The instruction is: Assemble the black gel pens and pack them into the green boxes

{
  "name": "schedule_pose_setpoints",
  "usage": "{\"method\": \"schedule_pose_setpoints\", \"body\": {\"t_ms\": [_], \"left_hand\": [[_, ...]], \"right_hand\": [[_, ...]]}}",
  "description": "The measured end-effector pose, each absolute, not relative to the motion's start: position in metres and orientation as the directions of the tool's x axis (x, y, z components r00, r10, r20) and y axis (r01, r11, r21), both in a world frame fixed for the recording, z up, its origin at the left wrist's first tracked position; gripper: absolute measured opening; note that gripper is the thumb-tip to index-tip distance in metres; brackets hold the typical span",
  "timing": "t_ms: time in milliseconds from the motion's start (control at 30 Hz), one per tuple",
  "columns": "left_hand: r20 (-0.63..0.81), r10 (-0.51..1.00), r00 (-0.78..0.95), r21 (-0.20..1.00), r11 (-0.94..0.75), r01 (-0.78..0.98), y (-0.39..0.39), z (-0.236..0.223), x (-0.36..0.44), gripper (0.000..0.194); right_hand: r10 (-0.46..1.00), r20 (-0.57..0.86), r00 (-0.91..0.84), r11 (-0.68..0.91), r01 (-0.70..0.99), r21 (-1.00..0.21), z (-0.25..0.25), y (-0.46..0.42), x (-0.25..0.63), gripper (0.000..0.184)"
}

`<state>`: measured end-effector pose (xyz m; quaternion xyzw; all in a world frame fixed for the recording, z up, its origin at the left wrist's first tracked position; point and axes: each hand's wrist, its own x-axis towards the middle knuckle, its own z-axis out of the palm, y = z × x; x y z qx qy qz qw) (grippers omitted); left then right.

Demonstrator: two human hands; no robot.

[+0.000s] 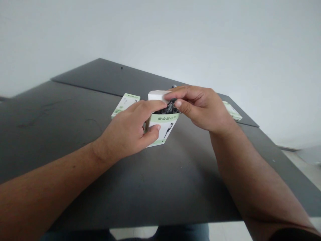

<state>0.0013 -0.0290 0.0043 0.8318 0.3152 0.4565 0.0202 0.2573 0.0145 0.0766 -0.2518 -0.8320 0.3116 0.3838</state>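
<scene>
A white and light green box point(164, 129) with its top flap up is held above the grey table, tilted. My left hand point(135, 125) wraps around its left side, thumb on the printed front and index finger at the opening. Dark, shiny contents point(170, 107), perhaps a bundled black cable, show in the mouth of the box. My right hand point(200, 105) pinches at these dark contents with thumb and fingers, close to the raised flap point(156, 94). What exactly the contents are is partly hidden by my fingers.
A similar white and green box point(125, 103) lies on the table point(62, 134) behind my left hand. Another such box point(233, 111) lies beyond my right wrist. A small dark bit point(121, 68) rests on the raised back panel, near a pale wall.
</scene>
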Motion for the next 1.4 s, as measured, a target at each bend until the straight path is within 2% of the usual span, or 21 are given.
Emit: {"method": "schedule_pose_setpoints", "body": {"t_ms": [133, 300, 400, 567, 700, 767, 900, 1000, 1200, 1400], "left_hand": [[0.763, 0.522, 0.382, 0.313, -0.815, 0.488, -0.029, 0.004, 0.001, 0.061], [0.730, 0.542, 0.416, 0.284, -0.795, 0.536, -0.029, 0.012, 0.000, 0.040], [0.738, 0.540, 0.405, 0.301, -0.800, 0.519, -0.028, 0.010, 0.000, 0.043], [0.726, 0.561, 0.398, 0.346, -0.797, 0.495, -0.027, 0.003, 0.000, 0.067], [0.714, 0.567, 0.410, 0.349, -0.797, 0.493, -0.029, 0.006, 0.000, 0.065], [0.711, 0.574, 0.406, 0.361, -0.794, 0.489, -0.030, 0.009, 0.000, 0.059], [0.720, 0.550, 0.424, 0.318, -0.804, 0.502, -0.030, 0.010, 0.001, 0.048], [0.734, 0.534, 0.420, 0.300, -0.810, 0.504, -0.029, 0.009, 0.001, 0.043], [0.710, 0.566, 0.419, 0.340, -0.797, 0.499, -0.027, 0.007, -0.001, 0.052], [0.725, 0.511, 0.463, 0.276, -0.830, 0.485, -0.029, 0.009, 0.000, 0.067]], "right_hand": [[0.688, 0.487, -0.538, 0.634, 0.120, -0.764, 0.075, 0.016, 0.256, 0.039], [0.662, 0.538, -0.521, 0.653, 0.048, -0.756, 0.074, 0.017, 0.249, 0.038], [0.666, 0.533, -0.522, 0.676, 0.121, -0.727, 0.076, 0.010, 0.246, 0.031], [0.692, 0.472, -0.546, 0.699, 0.340, -0.630, 0.085, -0.002, 0.245, 0.014], [0.704, 0.473, -0.530, 0.680, 0.309, -0.665, 0.084, 0.003, 0.249, 0.024], [0.692, 0.500, -0.520, 0.692, 0.281, -0.665, 0.084, 0.006, 0.253, 0.023], [0.612, 0.511, -0.604, 0.765, 0.288, -0.576, 0.088, 0.005, 0.261, 0.012], [0.566, 0.496, -0.659, 0.803, 0.304, -0.513, 0.093, 0.002, 0.263, 0.010], [0.517, 0.559, -0.648, 0.856, 0.383, -0.347, 0.095, 0.003, 0.260, 0.011], [0.547, 0.400, -0.735, 0.836, 0.453, -0.311, 0.108, -0.009, 0.256, 0.014]]}}
